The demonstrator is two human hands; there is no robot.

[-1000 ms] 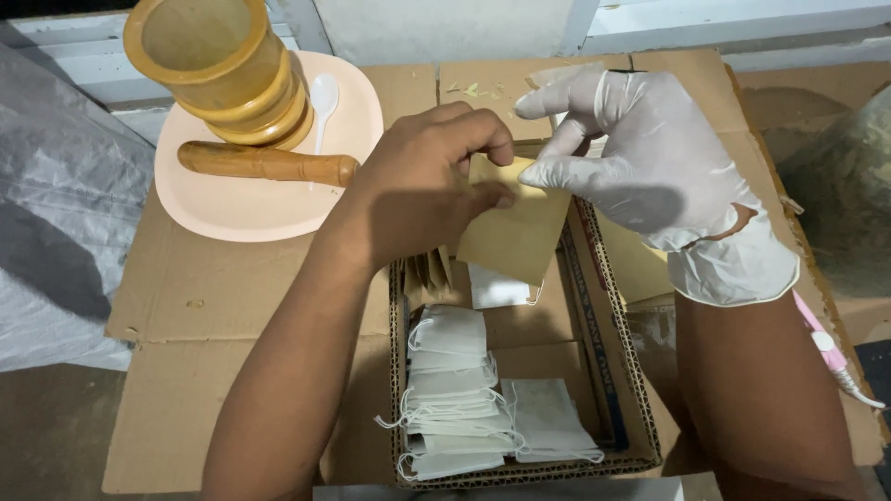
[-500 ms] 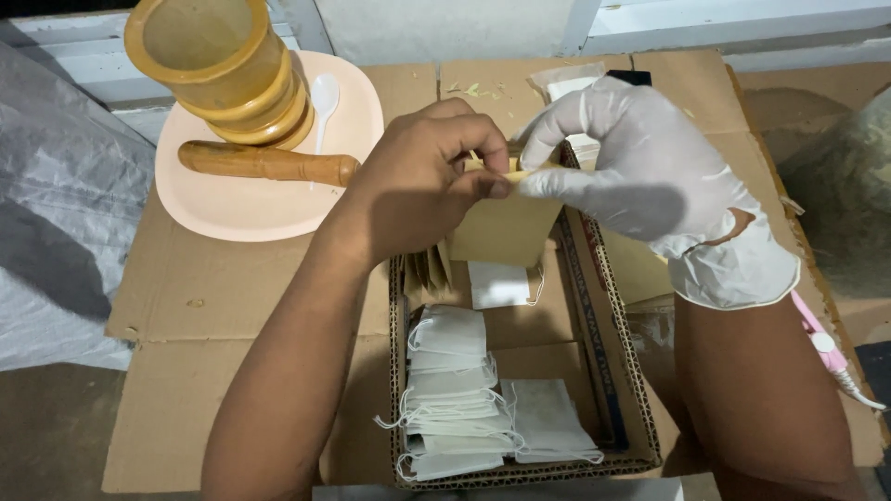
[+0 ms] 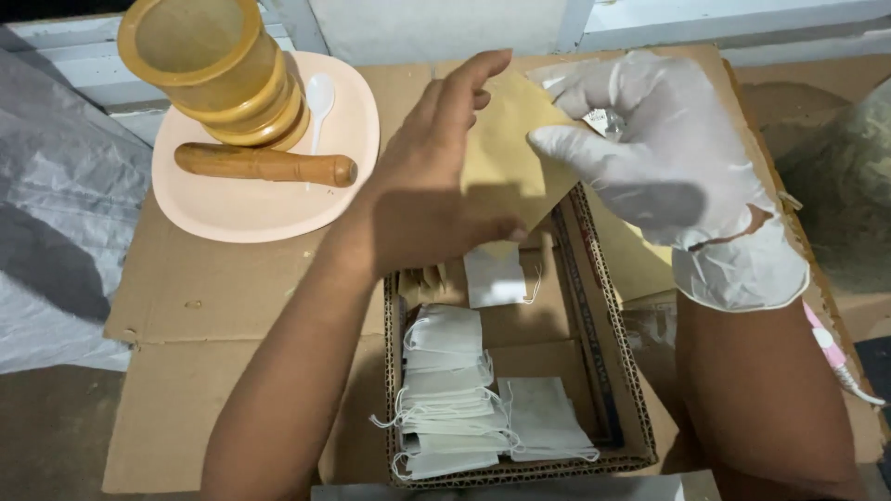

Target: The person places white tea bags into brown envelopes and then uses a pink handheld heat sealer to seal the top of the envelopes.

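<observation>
**Envelope lifted above the box**

Since the earlier frame, both hands had risen and the tan envelope (image 3: 506, 153) had tilted up and back, so that more of its flat face showed above the box (image 3: 520, 464).

The bare left hand (image 3: 436, 199) was spread flat against the envelope's near face, fingers straight and thumb (image 3: 506, 234) pinching its lower edge. The gloved right hand (image 3: 668, 158) met the envelope at its far top corner, fingers curled about that corner; whether it pinched the paper or only steadied it could not be told. Something small and shiny (image 3: 605, 121) sat at those fingertips, too unclear to name.

Below the envelope, the open box held a stack of white sachets with strings (image 3: 450, 399), two more lying loose beside the stack, and several tan envelopes (image 3: 425, 283) standing at its far left corner. Left of the box, on the flattened cardboard (image 3: 213, 315) covering the worktop, lay a pink plate (image 3: 232, 209) with a wooden pestle (image 3: 264, 165), a white spoon (image 3: 318, 100) and stacked yellow sieves (image 3: 218, 70).

Judging by the grip, the step in hand seemed to be the handling of the envelope's top edge. The next move would call for the left hand to keep the paper flat while the right worked its corner.
</observation>
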